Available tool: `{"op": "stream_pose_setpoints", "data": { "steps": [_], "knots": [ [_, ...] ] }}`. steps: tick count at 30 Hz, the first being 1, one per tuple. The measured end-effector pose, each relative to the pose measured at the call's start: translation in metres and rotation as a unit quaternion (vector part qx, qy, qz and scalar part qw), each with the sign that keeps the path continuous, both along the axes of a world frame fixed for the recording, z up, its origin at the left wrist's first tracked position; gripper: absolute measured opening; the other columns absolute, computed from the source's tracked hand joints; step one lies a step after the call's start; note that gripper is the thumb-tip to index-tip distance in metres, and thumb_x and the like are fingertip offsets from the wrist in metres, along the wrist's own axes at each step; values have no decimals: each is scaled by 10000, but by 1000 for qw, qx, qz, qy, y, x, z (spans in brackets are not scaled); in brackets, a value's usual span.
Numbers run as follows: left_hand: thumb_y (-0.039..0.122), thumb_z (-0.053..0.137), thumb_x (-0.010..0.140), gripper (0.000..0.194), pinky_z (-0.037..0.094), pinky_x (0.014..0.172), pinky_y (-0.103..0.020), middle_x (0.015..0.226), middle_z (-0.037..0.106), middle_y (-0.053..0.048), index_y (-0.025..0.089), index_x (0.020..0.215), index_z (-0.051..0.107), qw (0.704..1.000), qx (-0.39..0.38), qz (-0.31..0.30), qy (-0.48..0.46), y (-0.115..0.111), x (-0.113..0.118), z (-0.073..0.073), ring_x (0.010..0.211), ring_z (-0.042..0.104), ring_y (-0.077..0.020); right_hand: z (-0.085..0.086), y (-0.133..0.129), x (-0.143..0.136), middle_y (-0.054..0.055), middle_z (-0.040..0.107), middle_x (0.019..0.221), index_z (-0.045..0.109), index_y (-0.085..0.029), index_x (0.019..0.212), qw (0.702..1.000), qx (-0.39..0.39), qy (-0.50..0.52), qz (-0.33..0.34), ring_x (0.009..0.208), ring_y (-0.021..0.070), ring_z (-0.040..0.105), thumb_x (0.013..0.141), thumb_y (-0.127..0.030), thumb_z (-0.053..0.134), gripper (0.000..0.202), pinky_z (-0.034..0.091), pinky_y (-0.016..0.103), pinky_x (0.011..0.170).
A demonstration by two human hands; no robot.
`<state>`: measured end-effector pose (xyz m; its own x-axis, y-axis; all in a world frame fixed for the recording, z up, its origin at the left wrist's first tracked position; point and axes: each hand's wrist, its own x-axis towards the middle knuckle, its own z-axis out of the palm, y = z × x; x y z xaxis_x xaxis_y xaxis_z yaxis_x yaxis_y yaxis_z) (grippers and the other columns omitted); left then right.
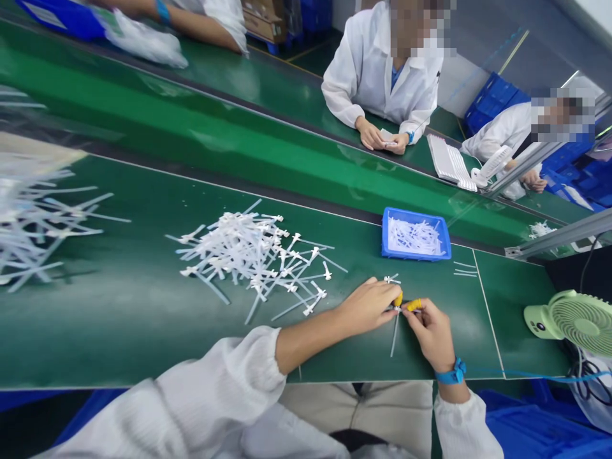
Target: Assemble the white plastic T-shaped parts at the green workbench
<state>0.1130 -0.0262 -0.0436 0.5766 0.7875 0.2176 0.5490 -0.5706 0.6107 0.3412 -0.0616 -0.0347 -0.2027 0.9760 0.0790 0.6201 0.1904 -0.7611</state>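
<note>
My left hand pinches a small white connector with a thin translucent tube hanging down from it. My right hand is closed at the connector's right side, fingertips meeting those of the left; what exactly it grips is too small to make out. Yellow covers wrap a fingertip on each hand, and a blue band circles my right wrist. Just beyond my left fingers lies another small white connector piece. A large pile of white connectors with tubes lies to the left.
A blue tray of short tube pieces stands beyond my hands, with loose tubes to its right. Another tube pile is far left. A green fan stands right. Across the green bench, other people sit.
</note>
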Motion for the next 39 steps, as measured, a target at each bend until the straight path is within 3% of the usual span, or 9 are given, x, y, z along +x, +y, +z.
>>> {"op": "stream_pose_setpoints", "data": {
  "steps": [8,10,15,20,24,33,39],
  "knots": [
    [228,730,1009,160,396,861,-343,968,723,-5,219,978,574,1000,-13,4,-10,1,1,0,934,694,-226,0,0,-1,52,806,1019,730,-251,1002,1000,2,28,11,856,217,740,1044,-382,694,143,555,312,769],
    [229,740,1004,169,396,865,-345,976,727,-7,219,979,574,1000,-17,5,-9,1,1,1,938,696,-228,1,0,-2,44,807,1019,712,-251,974,1000,6,18,13,837,210,739,1045,-382,691,151,554,309,764],
    [225,762,992,203,394,858,-342,979,730,-8,217,971,560,999,-32,4,-4,2,1,3,937,700,-231,4,0,-5,-12,741,795,690,-251,985,999,27,-29,-1,634,172,640,1038,-393,695,151,505,289,648],
    [233,733,1018,193,385,836,-344,961,725,-3,220,970,547,999,-38,4,-11,1,0,5,920,700,-227,5,-3,-7,27,822,935,630,-260,1038,1000,18,-9,-10,761,207,762,1038,-407,695,161,560,303,705],
    [236,721,1034,189,384,834,-346,956,722,3,219,973,542,999,-46,3,-17,0,1,6,916,702,-225,9,-3,-8,29,839,930,589,-273,1024,999,32,-29,-9,827,238,811,1032,-449,705,212,583,308,728],
    [269,732,1043,203,403,843,-350,972,733,-1,224,1002,539,999,-41,-14,-19,3,0,1,925,717,-229,25,16,-2,15,745,815,577,-282,969,979,42,-169,110,735,234,727,1054,-359,624,124,508,301,668],
    [293,769,1028,268,411,830,-332,961,740,-1,223,959,520,999,-39,-6,7,6,2,-4,898,718,-222,39,33,0,26,734,856,610,-270,935,960,37,-179,213,772,230,706,1085,-308,597,156,506,309,708]
  ]
}}
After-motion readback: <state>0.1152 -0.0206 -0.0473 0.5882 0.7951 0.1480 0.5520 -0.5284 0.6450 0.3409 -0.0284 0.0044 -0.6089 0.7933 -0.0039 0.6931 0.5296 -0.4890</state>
